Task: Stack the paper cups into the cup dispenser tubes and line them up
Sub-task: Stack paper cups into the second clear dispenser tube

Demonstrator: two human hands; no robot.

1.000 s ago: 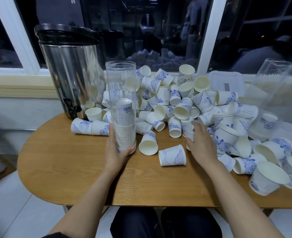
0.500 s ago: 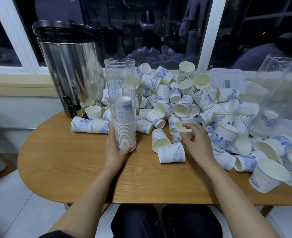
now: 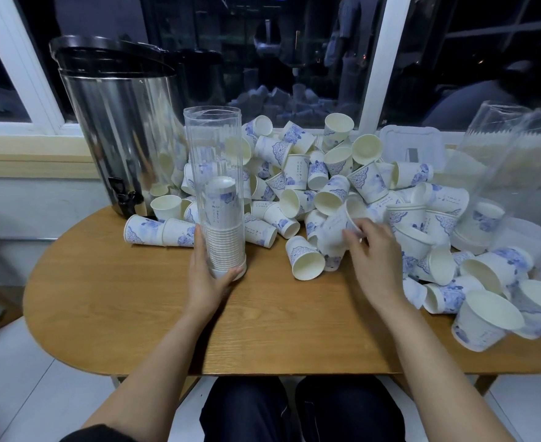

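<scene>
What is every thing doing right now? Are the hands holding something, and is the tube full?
clear tube: standing upright, partly filled, top open
stacked cups: nested upside down inside the tube
left hand: grips the tube's base
right hand: pinches one cup by its rim
held cup: tilted, at the pile's near edge
loose cups: jumbled in a pile, mostly on their sides
metal urn: upright, lid on

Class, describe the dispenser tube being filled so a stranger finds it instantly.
Find the steel urn at the table's back left. Beside it stands a clear ribbed tube, gripped low by the left hand. Unlike the tilted tubes far right, it is upright with nested cups inside.
</scene>
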